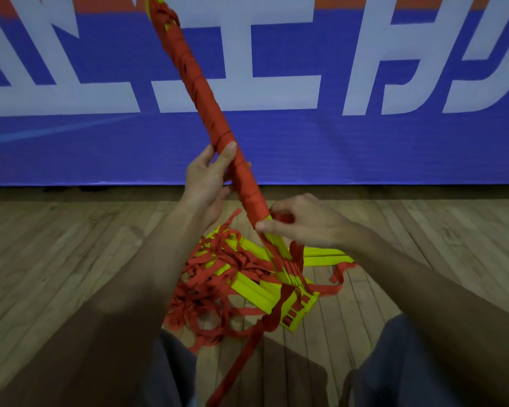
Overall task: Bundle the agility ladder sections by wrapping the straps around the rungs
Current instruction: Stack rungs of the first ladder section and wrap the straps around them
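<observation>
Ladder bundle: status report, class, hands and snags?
Left hand grips wrapped bundle. Right hand pinches strap at wrap's lower edge. Loose straps tangled over spare rungs below.

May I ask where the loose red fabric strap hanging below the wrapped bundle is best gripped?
Pinch the flat red fabric strap across its width, just below the red-wrapped bundle of yellow rungs. Come from the right, as the left hand occupies the other side.

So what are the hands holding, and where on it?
The left hand grips the strap-wrapped rung bundle near its middle. The right hand pinches the red strap where the wrapping ends, lower down.
</observation>
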